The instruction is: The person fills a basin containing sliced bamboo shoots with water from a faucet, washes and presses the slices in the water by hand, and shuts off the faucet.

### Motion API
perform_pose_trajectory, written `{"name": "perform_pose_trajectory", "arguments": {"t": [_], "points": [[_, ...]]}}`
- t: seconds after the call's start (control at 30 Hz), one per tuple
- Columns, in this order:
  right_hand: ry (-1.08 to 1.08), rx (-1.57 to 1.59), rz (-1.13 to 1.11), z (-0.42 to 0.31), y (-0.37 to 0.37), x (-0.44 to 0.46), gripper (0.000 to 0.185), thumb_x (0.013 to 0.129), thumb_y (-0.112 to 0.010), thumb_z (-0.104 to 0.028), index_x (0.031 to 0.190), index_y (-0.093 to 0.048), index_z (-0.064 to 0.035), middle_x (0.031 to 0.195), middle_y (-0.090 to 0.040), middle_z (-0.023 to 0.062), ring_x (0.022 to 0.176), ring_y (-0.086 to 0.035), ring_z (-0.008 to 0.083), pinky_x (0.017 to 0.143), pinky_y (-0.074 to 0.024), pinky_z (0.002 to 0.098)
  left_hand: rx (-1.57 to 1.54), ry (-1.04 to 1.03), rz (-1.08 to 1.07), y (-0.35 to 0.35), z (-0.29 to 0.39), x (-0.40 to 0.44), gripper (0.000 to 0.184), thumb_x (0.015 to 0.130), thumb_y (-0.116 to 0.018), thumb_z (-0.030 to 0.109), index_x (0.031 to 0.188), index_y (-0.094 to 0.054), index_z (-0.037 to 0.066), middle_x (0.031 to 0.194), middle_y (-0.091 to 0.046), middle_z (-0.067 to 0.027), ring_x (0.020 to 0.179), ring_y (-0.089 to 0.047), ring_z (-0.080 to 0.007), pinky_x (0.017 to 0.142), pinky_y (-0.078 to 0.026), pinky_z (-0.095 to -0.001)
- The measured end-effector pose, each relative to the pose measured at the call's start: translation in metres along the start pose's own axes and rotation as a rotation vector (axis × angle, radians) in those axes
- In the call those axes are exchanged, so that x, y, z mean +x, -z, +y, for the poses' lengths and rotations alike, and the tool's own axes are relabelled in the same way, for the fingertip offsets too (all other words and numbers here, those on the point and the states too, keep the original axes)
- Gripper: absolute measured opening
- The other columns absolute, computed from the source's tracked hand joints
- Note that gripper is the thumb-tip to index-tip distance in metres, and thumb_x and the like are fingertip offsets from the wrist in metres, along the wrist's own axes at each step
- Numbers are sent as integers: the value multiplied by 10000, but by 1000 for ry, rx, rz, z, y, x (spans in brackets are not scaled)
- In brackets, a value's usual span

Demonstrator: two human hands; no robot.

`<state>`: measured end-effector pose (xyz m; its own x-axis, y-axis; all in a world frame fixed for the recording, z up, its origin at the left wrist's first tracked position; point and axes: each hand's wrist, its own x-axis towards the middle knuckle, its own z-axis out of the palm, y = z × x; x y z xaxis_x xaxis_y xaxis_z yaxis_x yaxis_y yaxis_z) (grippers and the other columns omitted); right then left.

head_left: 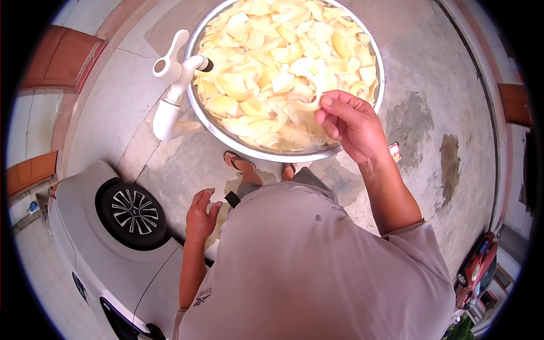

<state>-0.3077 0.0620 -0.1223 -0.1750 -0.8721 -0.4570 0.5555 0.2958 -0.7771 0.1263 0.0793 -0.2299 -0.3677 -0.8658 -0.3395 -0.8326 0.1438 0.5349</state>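
A wide metal basin is filled with pale yellow, curved slices in what looks like water. At its near right side, my right hand pinches one thin curved slice between thumb and fingers, just over the other slices. The slice's lower edge overlaps the pile in view, so I cannot tell whether it touches. My left hand hangs low beside my body, its fingers apart and holding nothing. It is well away from the basin.
A white tap reaches over the basin's left rim. To the left stands a silver car; a red vehicle is far right. The concrete floor has damp patches. A small red-and-white packet shows beside my right wrist.
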Motion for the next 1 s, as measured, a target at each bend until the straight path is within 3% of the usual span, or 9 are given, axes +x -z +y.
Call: {"name": "perform_pose_trajectory", "arguments": {"t": [0.17,0.33,0.4,0.47,0.53,0.67,0.77,0.9,1.0], "points": [[133,44,-213,-10,-20,-27,133,988,-696,-96,1091,-707,-12,860,-742,79,621,-557,72,576,-428,223,28,-43,27,-1,-3,-2,454,897,-805,167,1326,-663,121,1271,-679,-105,907,-719,-257,774,-586,-373],[669,-226,-483,-29,-44,-56,143,958,-677,39,1097,-696,9,1086,-723,170,713,-627,93,644,-514,223,48,-74,38,-4,-7,-4,449,896,-806,168,1319,-668,114,1273,-679,-105,908,-718,-256,777,-586,-369],[704,-214,-502,-35,-52,-61,166,949,-663,77,1103,-687,18,1152,-703,197,739,-643,106,672,-537,228,59,-86,42,-5,-7,-4,451,893,-808,168,1318,-669,115,1275,-679,-105,912,-719,-254,779,-588,-367],[504,-43,-452,-36,-60,-75,185,944,-650,98,1111,-678,22,1196,-684,214,754,-651,122,701,-553,238,60,-90,48,-5,-5,-4,453,890,-811,169,1317,-670,116,1278,-679,-105,913,-720,-252,780,-589,-367],[483,-71,-488,-38,-59,-81,190,938,-667,92,1121,-664,45,1119,-716,171,739,-650,127,726,-560,262,52,-82,58,-5,-5,-5,456,887,-815,169,1316,-671,118,1281,-679,-104,912,-722,-250,781,-590,-368],[891,-349,-608,-35,-65,-82,171,892,-774,4,1056,-729,15,992,-698,179,704,-706,187,572,-543,276,60,-90,48,-7,-7,-9,454,884,-816,168,1312,-673,119,1280,-679,-99,910,-724,-252,779,-592,-371],[1112,-457,-636,-48,-78,-96,205,841,-814,-1,1035,-798,-63,986,-712,110,707,-696,158,573,-502,242,69,-104,37,-8,-5,-9,452,883,-816,167,1309,-674,118,1281,-679,-98,912,-725,-257,778,-594,-370],[1119,-527,-713,-69,-79,-109,202,806,-829,-23,972,-819,-137,991,-720,28,662,-657,125,606,-477,231,66,-111,51,-5,2,-7,454,882,-817,169,1310,-672,118,1287,-677,-97,915,-724,-260,774,-594,-367],[1336,-600,-422,-51,-94,-123,162,784,-813,-60,906,-781,-160,1015,-724,-9,705,-643,135,666,-490,267,68,-116,62,-5,1,-6,456,883,-816,171,1312,-670,116,1291,-676,-94,916,-723,-259,771,-594,-366]]}}
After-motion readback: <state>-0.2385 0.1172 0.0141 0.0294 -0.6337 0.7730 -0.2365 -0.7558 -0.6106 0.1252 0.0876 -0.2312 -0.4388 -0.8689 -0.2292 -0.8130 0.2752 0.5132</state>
